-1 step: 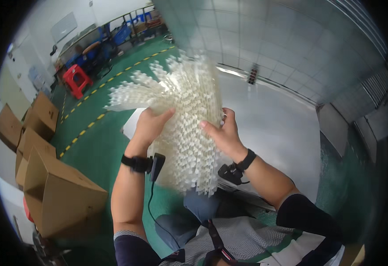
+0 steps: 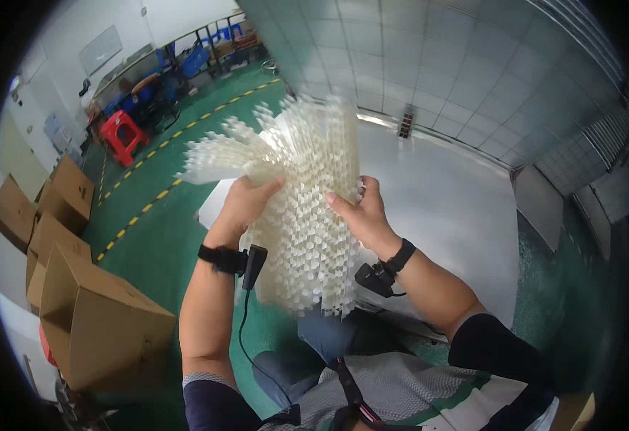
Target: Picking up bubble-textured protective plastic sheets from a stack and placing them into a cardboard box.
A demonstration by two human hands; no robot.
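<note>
Both our hands are clamped on a bundle of off-white, notched-edge strips [image 2: 304, 230], the left hand [image 2: 246, 205] and the right hand [image 2: 363, 215] gripping opposite sides. We see its top fanned leftward, overlapping a pale, smooth-topped table [image 2: 437, 194]. Open cardboard cartons [image 2: 117, 316] stand left; farther off, a red plastic stool [image 2: 119, 121] and panelled wall [image 2: 437, 65].

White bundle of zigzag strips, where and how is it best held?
Likely best gripped around mid-length, from both sides: left hand from the left, right hand from the right, thumbs pressing the facing side. The white bundle looks closely packed there, while its upper end fans out toward the left, so a grip up there would probably hold less securely.
</note>
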